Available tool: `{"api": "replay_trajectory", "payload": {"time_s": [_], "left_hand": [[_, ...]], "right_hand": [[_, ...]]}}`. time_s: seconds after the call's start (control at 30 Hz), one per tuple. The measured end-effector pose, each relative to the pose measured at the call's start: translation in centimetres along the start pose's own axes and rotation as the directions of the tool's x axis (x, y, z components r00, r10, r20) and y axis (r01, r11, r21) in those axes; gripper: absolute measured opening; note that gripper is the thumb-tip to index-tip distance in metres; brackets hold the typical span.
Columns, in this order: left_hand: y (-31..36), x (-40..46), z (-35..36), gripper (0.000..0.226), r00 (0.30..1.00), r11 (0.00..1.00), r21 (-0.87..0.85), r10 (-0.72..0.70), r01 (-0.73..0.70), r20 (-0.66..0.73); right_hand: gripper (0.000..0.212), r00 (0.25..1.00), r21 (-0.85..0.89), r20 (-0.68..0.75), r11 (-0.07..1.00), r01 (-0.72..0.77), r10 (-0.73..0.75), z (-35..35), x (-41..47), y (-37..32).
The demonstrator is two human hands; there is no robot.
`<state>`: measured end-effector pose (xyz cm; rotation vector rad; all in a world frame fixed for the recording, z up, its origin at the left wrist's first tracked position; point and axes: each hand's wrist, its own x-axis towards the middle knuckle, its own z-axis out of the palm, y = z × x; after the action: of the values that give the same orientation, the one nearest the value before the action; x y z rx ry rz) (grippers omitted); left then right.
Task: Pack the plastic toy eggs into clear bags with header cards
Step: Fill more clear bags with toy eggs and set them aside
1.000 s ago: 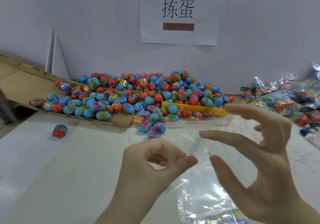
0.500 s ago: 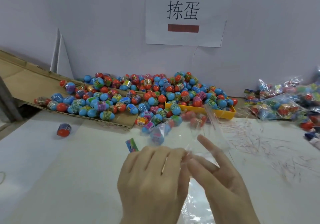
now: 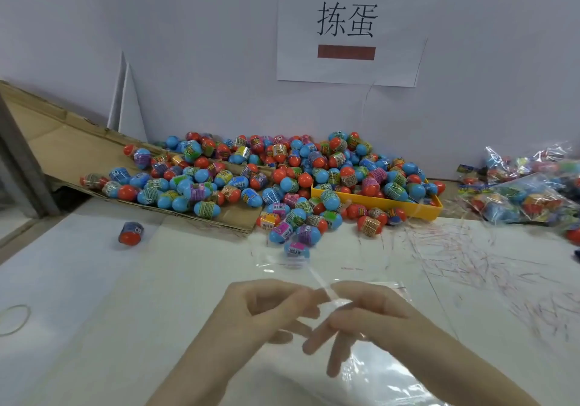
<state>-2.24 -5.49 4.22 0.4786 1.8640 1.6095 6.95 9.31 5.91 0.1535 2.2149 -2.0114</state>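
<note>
A big heap of blue-and-orange plastic toy eggs lies against the back wall, spilling over a flattened cardboard sheet and a yellow tray. One stray egg sits alone at the left. Near the front, my left hand and my right hand meet and pinch the top edge of a clear bag. The bag hangs toward me and its mouth rises between my fingertips. No egg is inside it.
Filled clear bags of eggs pile up at the right. A rubber band lies at the left edge. Thin plastic strips are scattered on the white table at the right. A paper sign hangs on the wall.
My hands were apart a second ago with fingers spread around the bag. They have come together and now pinch its top edge. The camera has tilted slightly.
</note>
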Motion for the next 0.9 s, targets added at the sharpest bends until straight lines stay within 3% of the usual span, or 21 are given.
{"api": "replay_trajectory", "payload": {"time_s": [0.07,0.13,0.2,0.3,0.37,0.4,0.47,0.53,0.6,0.67,0.7,0.77,0.83,0.9], "left_hand": [[-0.8,0.2,-0.3,0.013,0.993,0.988,-0.153,-0.036,0.018,-0.116],[-1.6,0.3,-0.8,0.018,0.968,0.969,-0.247,-0.058,-0.004,-0.245],[-1.6,0.2,-1.1,0.012,0.959,0.965,-0.259,-0.033,-0.043,-0.281],[-1.0,-0.2,-1.0,0.011,0.957,0.963,-0.252,0.023,-0.099,-0.289],[-0.8,-0.2,-1.0,0.011,0.944,0.962,-0.243,0.041,-0.126,-0.328],[-0.7,-0.2,-1.0,0.009,0.939,0.961,-0.239,0.054,-0.142,-0.341],[-0.5,-0.3,-1.1,0.012,0.931,0.957,-0.225,0.094,-0.182,-0.352],[-0.2,-0.4,-1.1,0.018,0.920,0.953,-0.190,0.155,-0.235,-0.360],[0.1,-0.5,-0.9,0.020,0.903,0.947,-0.153,0.210,-0.283,-0.374],[0.2,-0.4,-0.6,0.020,0.885,0.943,-0.111,0.249,-0.315,-0.394],[0.2,-0.3,-0.4,0.020,0.875,0.941,-0.091,0.262,-0.325,-0.407],[0.3,0.0,0.1,0.017,0.858,0.939,-0.053,0.285,-0.339,-0.428],[0.4,0.1,0.7,0.016,0.848,0.935,-0.036,0.303,-0.352,-0.435],[0.7,0.1,1.4,0.016,0.844,0.928,-0.035,0.322,-0.372,-0.429]], "right_hand": [[0.036,0.996,-0.092,-0.076,0.995,0.040,-0.047,-0.8,1.5,-0.2],[0.041,0.941,-0.150,-0.319,0.986,0.070,-0.116,-2.2,3.9,0.3],[0.029,0.864,-0.405,-0.434,0.912,0.065,-0.255,-3.2,6.7,1.2],[0.034,0.884,-0.825,-0.251,0.565,0.018,-0.394,-3.5,10.3,3.5],[0.044,0.916,-0.942,-0.149,0.334,-0.018,-0.371,-3.5,11.7,4.7],[0.046,0.922,-0.959,-0.142,0.280,-0.038,-0.361,-3.4,12.1,4.9],[0.040,0.907,-0.955,-0.164,0.291,-0.048,-0.389,-3.3,12.2,4.9],[0.030,0.838,-0.913,-0.240,0.408,-0.023,-0.490,-3.2,11.5,4.4],[0.025,0.734,-0.761,-0.410,0.647,0.053,-0.542,-3.2,10.0,2.9],[0.029,0.664,-0.452,-0.580,0.865,0.219,-0.472,-3.1,7.8,0.7],[0.030,0.647,-0.299,-0.614,0.892,0.339,-0.452,-3.1,6.4,-0.4],[0.028,0.621,-0.155,-0.585,0.824,0.546,-0.522,-2.5,3.1,-2.1],[0.034,0.627,-0.144,-0.449,0.744,0.653,-0.637,-0.9,0.0,-3.6],[0.037,0.654,-0.247,-0.312,0.724,0.645,-0.689,0.4,-1.4,-3.9]]}}
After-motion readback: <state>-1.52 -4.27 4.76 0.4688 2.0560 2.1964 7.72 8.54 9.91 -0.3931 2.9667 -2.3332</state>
